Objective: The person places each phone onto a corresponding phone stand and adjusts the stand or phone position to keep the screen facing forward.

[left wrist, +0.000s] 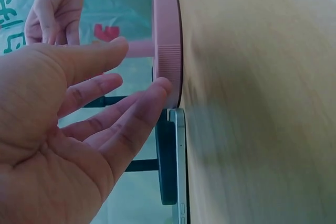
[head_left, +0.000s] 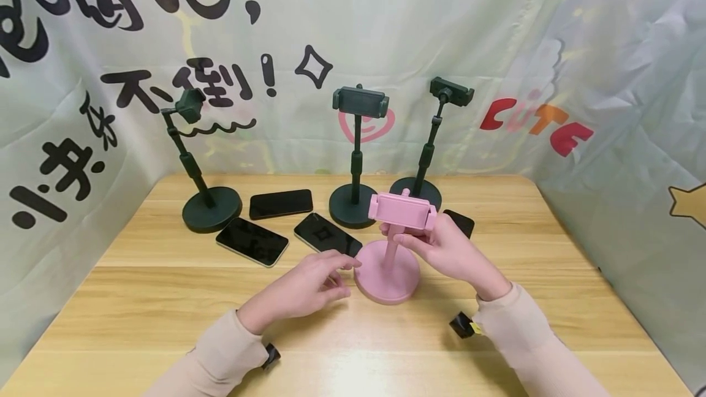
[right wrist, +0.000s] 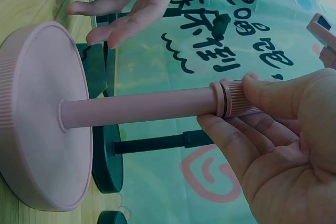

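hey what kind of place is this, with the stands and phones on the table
Probably a staged recording or demo corner, not a lived-in room: a light wooden table walled by printed cartoon cloth backdrops, set with dark green phone stands and black smartphones.

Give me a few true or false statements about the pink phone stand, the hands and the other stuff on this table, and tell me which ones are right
1. The right hand grips the pole of the pink phone stand. True.
2. The left hand is wrapped around the pink stand's clamp. False: its fingers are straight, one fingertip at the edge of the base.
3. Three dark green phone stands are upright behind the pink one. True.
4. The pink stand lies on its side. False: it is upright on its round base on the wooden table.
5. A phone is clamped in the pink stand. False: the clamp is empty; the phones lie flat on the table.
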`<state>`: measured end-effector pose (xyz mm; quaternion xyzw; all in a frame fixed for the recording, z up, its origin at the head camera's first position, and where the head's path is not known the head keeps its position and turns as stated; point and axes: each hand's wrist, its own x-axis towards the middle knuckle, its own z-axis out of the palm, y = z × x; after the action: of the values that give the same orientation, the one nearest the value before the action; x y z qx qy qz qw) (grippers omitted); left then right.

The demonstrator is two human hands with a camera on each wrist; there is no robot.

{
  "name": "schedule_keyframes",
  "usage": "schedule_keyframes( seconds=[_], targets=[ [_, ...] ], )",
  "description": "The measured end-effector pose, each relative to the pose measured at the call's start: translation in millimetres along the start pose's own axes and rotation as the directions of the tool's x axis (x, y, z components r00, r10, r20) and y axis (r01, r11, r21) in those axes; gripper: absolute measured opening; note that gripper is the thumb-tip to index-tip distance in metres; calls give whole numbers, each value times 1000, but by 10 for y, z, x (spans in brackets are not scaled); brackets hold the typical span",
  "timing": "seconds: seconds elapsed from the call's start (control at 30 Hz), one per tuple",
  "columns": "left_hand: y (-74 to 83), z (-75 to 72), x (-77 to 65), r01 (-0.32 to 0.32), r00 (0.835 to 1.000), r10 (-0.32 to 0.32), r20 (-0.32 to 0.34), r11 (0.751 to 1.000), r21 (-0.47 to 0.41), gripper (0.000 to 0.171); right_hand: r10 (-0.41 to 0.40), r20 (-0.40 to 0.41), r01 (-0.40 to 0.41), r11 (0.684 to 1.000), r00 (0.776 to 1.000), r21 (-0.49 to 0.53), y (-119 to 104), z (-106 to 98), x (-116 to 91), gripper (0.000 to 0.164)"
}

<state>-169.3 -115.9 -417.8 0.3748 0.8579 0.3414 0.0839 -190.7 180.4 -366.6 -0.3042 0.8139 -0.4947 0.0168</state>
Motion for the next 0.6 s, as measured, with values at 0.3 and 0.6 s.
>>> schedule_keyframes(
  seconds=[0.3, 0.6],
  targets=[
    [13, 66, 56, -5, 1000, 5, 4, 1000, 25, 40, -16, 49, 13, 998, 999, 53, 5, 22, 70, 52],
    [-13, 102, 73, -18, 1000, 20, -17, 996, 90, 41, 7, 97, -17, 995, 995, 103, 24, 75, 186, 54]
  ],
)
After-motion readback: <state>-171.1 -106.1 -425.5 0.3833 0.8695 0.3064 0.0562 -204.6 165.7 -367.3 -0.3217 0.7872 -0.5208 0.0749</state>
